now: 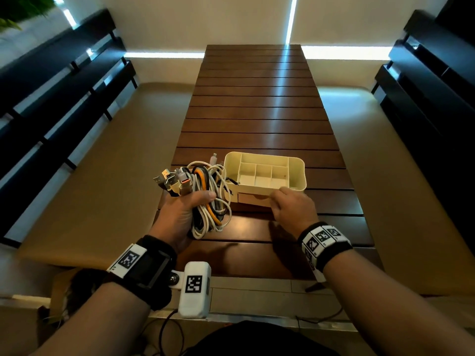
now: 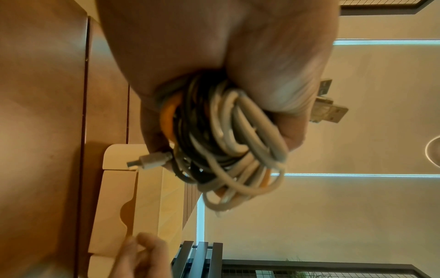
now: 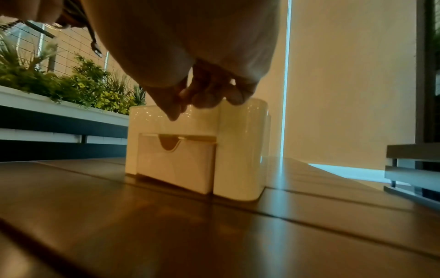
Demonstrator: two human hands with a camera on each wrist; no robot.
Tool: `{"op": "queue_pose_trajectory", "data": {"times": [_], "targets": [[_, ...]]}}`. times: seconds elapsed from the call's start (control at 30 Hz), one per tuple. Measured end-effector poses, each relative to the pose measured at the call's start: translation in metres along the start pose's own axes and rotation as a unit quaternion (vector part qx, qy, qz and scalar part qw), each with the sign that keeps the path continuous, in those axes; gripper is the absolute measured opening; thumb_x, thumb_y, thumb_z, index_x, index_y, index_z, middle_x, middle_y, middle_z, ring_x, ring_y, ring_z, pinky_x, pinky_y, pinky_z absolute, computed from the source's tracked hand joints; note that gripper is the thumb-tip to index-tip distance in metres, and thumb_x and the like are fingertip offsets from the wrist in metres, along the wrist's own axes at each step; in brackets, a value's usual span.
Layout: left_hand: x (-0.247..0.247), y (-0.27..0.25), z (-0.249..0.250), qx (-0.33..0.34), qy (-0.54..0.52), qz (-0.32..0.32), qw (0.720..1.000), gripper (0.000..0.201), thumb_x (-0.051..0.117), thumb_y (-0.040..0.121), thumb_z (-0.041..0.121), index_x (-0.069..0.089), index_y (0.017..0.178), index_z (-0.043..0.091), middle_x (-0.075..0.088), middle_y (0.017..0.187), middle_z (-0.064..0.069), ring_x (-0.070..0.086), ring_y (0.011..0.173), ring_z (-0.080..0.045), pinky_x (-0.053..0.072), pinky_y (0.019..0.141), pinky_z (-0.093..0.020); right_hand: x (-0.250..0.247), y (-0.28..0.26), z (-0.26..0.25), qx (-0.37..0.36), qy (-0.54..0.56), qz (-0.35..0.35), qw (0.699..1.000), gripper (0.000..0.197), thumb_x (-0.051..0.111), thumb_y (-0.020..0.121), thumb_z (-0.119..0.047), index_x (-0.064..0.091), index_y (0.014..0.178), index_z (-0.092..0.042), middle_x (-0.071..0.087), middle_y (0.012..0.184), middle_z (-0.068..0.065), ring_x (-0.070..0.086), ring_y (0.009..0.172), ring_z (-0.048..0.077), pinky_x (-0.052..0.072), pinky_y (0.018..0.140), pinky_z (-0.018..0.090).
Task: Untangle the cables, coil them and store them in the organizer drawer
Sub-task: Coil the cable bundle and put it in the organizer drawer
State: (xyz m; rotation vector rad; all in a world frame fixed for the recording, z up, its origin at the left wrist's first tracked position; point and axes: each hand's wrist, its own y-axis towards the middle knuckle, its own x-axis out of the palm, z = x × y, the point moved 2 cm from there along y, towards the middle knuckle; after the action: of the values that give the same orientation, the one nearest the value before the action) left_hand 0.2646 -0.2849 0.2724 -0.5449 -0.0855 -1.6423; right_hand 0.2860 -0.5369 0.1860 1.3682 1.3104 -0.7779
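My left hand grips a coiled bundle of cables in white, black and orange, held above the table's near left part. Several USB plugs stick out above the fist. In the left wrist view the cables loop round under my curled fingers. The cream organizer stands just right of the bundle, its top compartments bare. Its drawer with a half-round notch sits slightly skewed out of the front. My right hand hovers at the organizer's front top edge, fingers curled, holding nothing.
The slatted brown wooden table runs away from me behind the organizer. Dark slatted benches flank it on the left and right. A planter with green plants lies off to the left. Thin wires hang below the table's near edge.
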Motion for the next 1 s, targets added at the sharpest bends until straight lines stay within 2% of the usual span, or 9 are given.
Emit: {"op": "queue_pose_trajectory", "data": {"times": [0.07,0.13,0.3,0.37,0.47,0.67,0.8,0.9,1.0], "targets": [[-0.002,0.000,0.000,0.002,-0.002,0.000,1.000,0.048,0.068,0.074,0.009,0.062,0.120,0.000,0.072,0.088,-0.014,0.071,0.073,-0.026,0.059,0.060,-0.037,0.005,-0.004,0.002,0.057,-0.013,-0.081,0.995,0.023,0.046,0.100,-0.031,0.064,0.112,-0.022,0.069,0.093,0.003,0.065,0.080,0.026,0.050,0.068,0.031],[-0.004,0.001,0.000,0.003,-0.001,0.004,1.000,0.049,0.069,0.074,0.009,0.062,0.121,0.000,0.072,0.089,-0.013,0.072,0.074,-0.026,0.059,0.059,-0.037,0.008,-0.004,0.005,0.103,-0.013,-0.112,0.988,0.024,0.043,0.101,-0.033,0.058,0.118,-0.025,0.068,0.097,0.008,0.066,0.087,0.034,0.050,0.071,0.036],[-0.006,0.004,-0.003,-0.001,0.002,0.010,1.000,0.054,0.072,0.074,0.007,0.058,0.125,-0.003,0.071,0.089,-0.014,0.071,0.074,-0.027,0.058,0.059,-0.038,0.011,0.008,0.008,0.114,-0.010,-0.093,0.989,0.018,0.056,0.092,-0.036,0.064,0.097,-0.020,0.057,0.105,0.000,0.052,0.108,0.023,0.049,0.086,0.040],[-0.005,0.006,-0.003,-0.002,0.003,0.014,1.000,0.055,0.071,0.073,0.009,0.059,0.125,-0.003,0.071,0.089,-0.014,0.071,0.074,-0.027,0.058,0.060,-0.039,0.011,0.010,0.008,0.124,-0.030,-0.110,0.986,0.018,0.058,0.089,-0.037,0.064,0.094,-0.020,0.048,0.111,0.000,0.041,0.116,0.022,0.046,0.092,0.042],[-0.005,0.009,-0.004,-0.003,0.001,0.016,1.000,0.056,0.071,0.072,0.009,0.058,0.125,-0.004,0.070,0.088,-0.015,0.071,0.073,-0.028,0.058,0.061,-0.039,0.013,0.008,0.011,0.133,0.025,-0.164,0.977,0.015,0.059,0.088,-0.033,0.059,0.094,-0.019,0.037,0.119,0.000,0.032,0.123,0.022,0.047,0.097,0.043],[-0.007,0.013,-0.007,0.001,0.002,0.014,1.000,0.050,0.072,0.073,0.006,0.061,0.121,-0.001,0.070,0.089,-0.016,0.072,0.073,-0.028,0.058,0.061,-0.039,0.008,-0.001,0.015,0.133,0.100,-0.211,0.963,0.020,0.068,0.082,-0.032,0.053,0.083,-0.018,0.030,0.120,-0.003,0.036,0.119,0.019,0.046,0.102,0.037],[-0.008,0.016,-0.011,0.001,0.010,0.015,1.000,0.049,0.071,0.074,0.008,0.062,0.121,-0.001,0.069,0.092,-0.018,0.071,0.075,-0.030,0.059,0.068,-0.043,0.008,-0.007,0.013,0.124,0.068,-0.177,0.974,0.029,0.072,0.083,-0.037,0.060,0.099,-0.017,0.037,0.120,-0.003,0.051,0.109,0.022,0.052,0.097,0.041],[-0.007,0.017,-0.013,-0.005,0.013,0.012,1.000,0.046,0.071,0.073,0.010,0.064,0.118,0.000,0.069,0.091,-0.018,0.071,0.075,-0.030,0.060,0.069,-0.044,0.008,-0.011,0.010,0.097,0.092,-0.178,0.975,0.038,0.075,0.083,-0.033,0.056,0.112,-0.017,0.041,0.125,-0.002,0.055,0.109,0.026,0.051,0.099,0.042],[-0.006,0.016,-0.014,-0.006,0.013,0.005,1.000,0.045,0.071,0.074,0.011,0.064,0.118,0.001,0.069,0.091,-0.018,0.071,0.077,-0.031,0.060,0.072,-0.045,0.006,-0.015,0.014,0.056,0.081,-0.161,0.982,0.021,0.069,0.089,-0.024,0.061,0.108,-0.018,0.043,0.124,-0.003,0.056,0.104,0.024,0.053,0.096,0.040]]}}
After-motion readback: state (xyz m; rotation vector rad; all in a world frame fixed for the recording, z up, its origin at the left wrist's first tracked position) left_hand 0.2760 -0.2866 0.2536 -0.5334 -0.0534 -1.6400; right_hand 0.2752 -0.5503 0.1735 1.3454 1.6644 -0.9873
